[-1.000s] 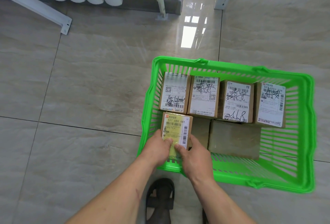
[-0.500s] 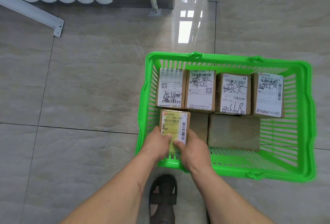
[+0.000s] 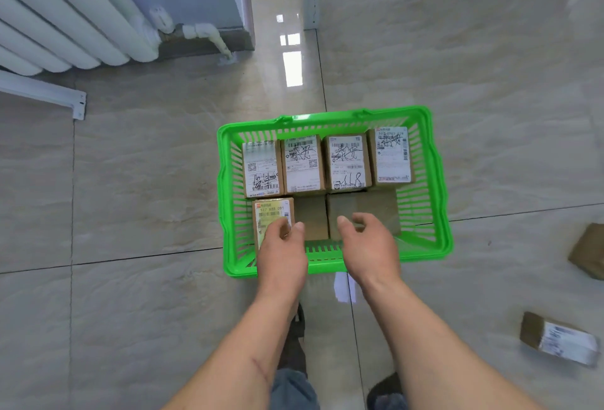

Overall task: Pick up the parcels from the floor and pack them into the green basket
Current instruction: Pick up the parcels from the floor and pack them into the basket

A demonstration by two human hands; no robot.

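I am seeing the yellow-labelled parcel (image 3: 273, 218) sitting in the green basket (image 3: 438, 200), in its near-left corner, just in front of a back row of four labelled parcels (image 3: 327, 163). My left hand (image 3: 282, 246) is hovering over that parcel with loosely curled fingers, though I cannot tell if they are touching it, and my right hand (image 3: 367, 243) is hanging relaxed and empty over the basket's near rim. Two more parcels (image 3: 559, 337) are lying on the floor (image 3: 130, 181) well to the right of the basket.

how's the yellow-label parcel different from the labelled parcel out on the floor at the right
The yellow-label parcel sits inside the green basket; the floor parcel lies outside it on the tiles. The first carries a yellowish label, the second a white one. The left hand is over the first; nothing touches the second. Both are brown cardboard boxes.
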